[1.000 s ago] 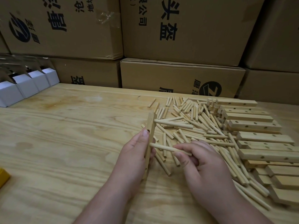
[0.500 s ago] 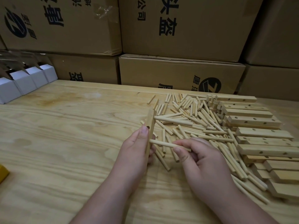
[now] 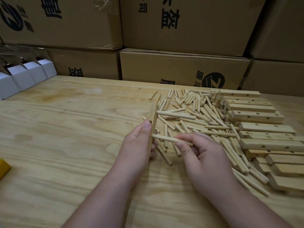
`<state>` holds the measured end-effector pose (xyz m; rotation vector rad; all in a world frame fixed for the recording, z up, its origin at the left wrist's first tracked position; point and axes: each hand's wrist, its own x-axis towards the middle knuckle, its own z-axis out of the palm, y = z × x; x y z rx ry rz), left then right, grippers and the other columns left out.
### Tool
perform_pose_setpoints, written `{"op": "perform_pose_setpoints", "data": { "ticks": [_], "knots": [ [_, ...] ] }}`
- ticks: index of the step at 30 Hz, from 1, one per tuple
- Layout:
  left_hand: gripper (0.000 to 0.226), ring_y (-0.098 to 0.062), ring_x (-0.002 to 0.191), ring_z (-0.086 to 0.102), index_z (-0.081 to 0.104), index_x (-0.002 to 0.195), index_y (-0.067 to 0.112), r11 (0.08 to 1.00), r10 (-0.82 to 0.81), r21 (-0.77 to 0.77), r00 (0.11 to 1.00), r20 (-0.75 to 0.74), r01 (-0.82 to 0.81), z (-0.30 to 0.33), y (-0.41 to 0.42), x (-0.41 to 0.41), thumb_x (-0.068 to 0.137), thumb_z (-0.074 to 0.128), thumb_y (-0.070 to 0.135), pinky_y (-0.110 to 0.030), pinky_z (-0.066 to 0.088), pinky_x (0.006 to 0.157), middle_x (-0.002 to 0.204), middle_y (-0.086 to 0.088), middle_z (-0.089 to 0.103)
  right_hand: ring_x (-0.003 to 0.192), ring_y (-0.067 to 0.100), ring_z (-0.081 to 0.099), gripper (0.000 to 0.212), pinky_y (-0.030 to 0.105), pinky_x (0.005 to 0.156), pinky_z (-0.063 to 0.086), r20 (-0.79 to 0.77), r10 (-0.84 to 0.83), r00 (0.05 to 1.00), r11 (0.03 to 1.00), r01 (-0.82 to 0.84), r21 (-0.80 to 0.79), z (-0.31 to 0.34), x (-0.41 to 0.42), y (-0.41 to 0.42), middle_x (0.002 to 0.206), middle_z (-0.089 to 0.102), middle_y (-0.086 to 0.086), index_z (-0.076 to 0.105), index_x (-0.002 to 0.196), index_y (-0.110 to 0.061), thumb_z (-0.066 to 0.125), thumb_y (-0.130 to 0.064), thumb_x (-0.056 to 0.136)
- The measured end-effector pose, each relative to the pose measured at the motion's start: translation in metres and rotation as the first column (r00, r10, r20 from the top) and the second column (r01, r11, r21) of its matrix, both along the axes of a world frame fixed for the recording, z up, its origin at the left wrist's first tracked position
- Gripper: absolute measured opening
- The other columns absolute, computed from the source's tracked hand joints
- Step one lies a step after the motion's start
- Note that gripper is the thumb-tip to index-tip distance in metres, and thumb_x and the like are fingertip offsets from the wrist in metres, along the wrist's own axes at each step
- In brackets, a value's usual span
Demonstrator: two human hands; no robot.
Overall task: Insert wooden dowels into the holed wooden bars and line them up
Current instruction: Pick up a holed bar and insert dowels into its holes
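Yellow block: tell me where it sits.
Head view: the yellow block lies at the table's left edge, partly cut off, left of the left hand.

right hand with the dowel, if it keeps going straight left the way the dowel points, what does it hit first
Most likely the holed wooden bar that the left hand holds upright. The dowel pinched by the right hand already has its tip at the bar's side; whether it has entered a hole cannot be told.

the dowels (image 3: 194, 112) and bars (image 3: 256, 116) are pale, matt bare wood. the table (image 3: 65, 129) is grained plywood; the boxes (image 3: 181, 69) are matt brown cardboard.
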<state>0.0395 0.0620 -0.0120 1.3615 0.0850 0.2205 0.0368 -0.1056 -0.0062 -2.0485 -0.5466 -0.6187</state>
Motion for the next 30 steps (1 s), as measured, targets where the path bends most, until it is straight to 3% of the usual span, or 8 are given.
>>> {"op": "perform_pose_setpoints", "data": {
  "ticks": [4, 10, 15, 18, 21, 24, 27, 30],
  "knots": [
    [0.040, -0.010, 0.056, 0.047, 0.068, 0.107, 0.013, 0.998, 0.043, 0.038, 0.999, -0.006, -0.043, -0.001, -0.001, 0.001, 0.106, 0.044, 0.044, -0.025, 0.040, 0.050, 0.062, 0.001, 0.052, 0.078, -0.011, 0.052, 0.014, 0.004, 0.073, 0.036, 0.046, -0.023, 0.999, 0.999, 0.024, -0.022, 0.001, -0.003, 0.007, 0.078, 0.055, -0.033, 0.076, 0.097, -0.023, 0.067, -0.027, 0.087],
    [0.038, -0.013, 0.060, 0.048, 0.071, 0.101, 0.014, 0.999, -0.036, 0.010, 0.999, 0.006, 0.036, 0.001, -0.001, -0.001, 0.105, 0.046, 0.044, -0.027, 0.039, 0.052, 0.070, -0.002, 0.056, 0.072, -0.002, 0.057, 0.016, 0.012, 0.068, 0.040, -0.065, -0.003, 0.998, 0.999, 0.006, 0.038, 0.000, 0.001, -0.002, 0.081, 0.063, -0.024, 0.076, 0.097, -0.027, 0.065, -0.031, 0.086],
    [0.042, -0.011, 0.059, 0.048, 0.070, 0.103, 0.012, 0.999, -0.026, 0.019, 1.000, -0.005, 0.026, 0.002, -0.001, -0.003, 0.104, 0.047, 0.047, -0.025, 0.040, 0.051, 0.068, -0.001, 0.055, 0.073, 0.000, 0.059, 0.016, 0.006, 0.067, 0.039, -0.073, -0.002, 0.997, 0.999, 0.005, 0.039, 0.000, -0.005, 0.000, 0.090, 0.064, -0.023, 0.075, 0.099, -0.030, 0.065, -0.033, 0.087],
    [0.034, -0.009, 0.059, 0.052, 0.068, 0.104, 0.025, 0.998, -0.058, 0.037, 0.998, 0.002, 0.058, 0.004, -0.002, -0.004, 0.091, 0.053, 0.052, -0.021, 0.045, 0.050, 0.070, 0.000, 0.056, 0.068, 0.000, 0.057, 0.012, 0.006, 0.061, 0.038, -0.091, 0.018, 0.996, 0.999, -0.013, 0.052, 0.003, -0.004, -0.007, 0.076, 0.063, -0.020, 0.073, 0.098, -0.035, 0.066, -0.032, 0.089],
    [0.027, -0.012, 0.062, 0.055, 0.071, 0.106, 0.031, 0.995, -0.032, 0.089, 0.999, -0.015, 0.034, 0.003, -0.003, -0.003, 0.097, 0.049, 0.045, -0.025, 0.047, 0.053, 0.069, 0.002, 0.059, 0.062, 0.004, 0.053, 0.021, 0.010, 0.055, 0.039, -0.102, 0.002, 0.995, 0.991, 0.011, 0.134, 0.006, -0.002, -0.006, 0.072, 0.056, -0.013, 0.060, 0.103, -0.044, 0.068, -0.028, 0.093],
    [0.037, -0.014, 0.052, 0.046, 0.069, 0.078, 0.024, 0.983, 0.053, -0.175, 0.996, -0.065, -0.063, 0.006, -0.003, 0.001, 0.106, 0.045, 0.031, -0.025, 0.037, 0.045, 0.064, -0.001, 0.054, 0.070, 0.011, 0.051, 0.027, 0.029, 0.066, 0.046, -0.069, -0.150, 0.986, 0.986, 0.155, 0.069, 0.009, 0.002, -0.004, 0.075, 0.047, -0.011, 0.048, 0.113, -0.043, 0.062, -0.049, 0.091],
    [0.025, -0.011, 0.046, 0.041, 0.058, 0.093, 0.012, 0.862, 0.068, -0.491, 0.990, -0.127, -0.123, 0.012, 0.005, 0.007, 0.106, 0.041, 0.026, -0.021, 0.032, 0.038, 0.060, 0.000, 0.052, 0.081, 0.009, 0.050, 0.025, 0.039, 0.082, 0.039, 0.065, -0.248, 0.967, 0.944, 0.256, -0.209, 0.006, -0.001, -0.002, 0.080, 0.043, -0.019, 0.062, 0.099, -0.031, 0.057, -0.053, 0.088],
    [0.024, -0.011, 0.047, 0.041, 0.058, 0.105, 0.011, 0.817, 0.064, -0.561, 0.988, -0.140, -0.133, 0.012, 0.008, 0.009, 0.105, 0.041, 0.027, -0.022, 0.032, 0.039, 0.061, 0.001, 0.049, 0.097, 0.013, 0.050, 0.038, 0.032, 0.089, 0.019, 0.012, -0.275, 0.962, 0.868, 0.253, -0.428, 0.000, -0.002, 0.004, 0.088, 0.046, -0.016, 0.069, 0.086, -0.034, 0.049, -0.066, 0.083]
  ]
}}
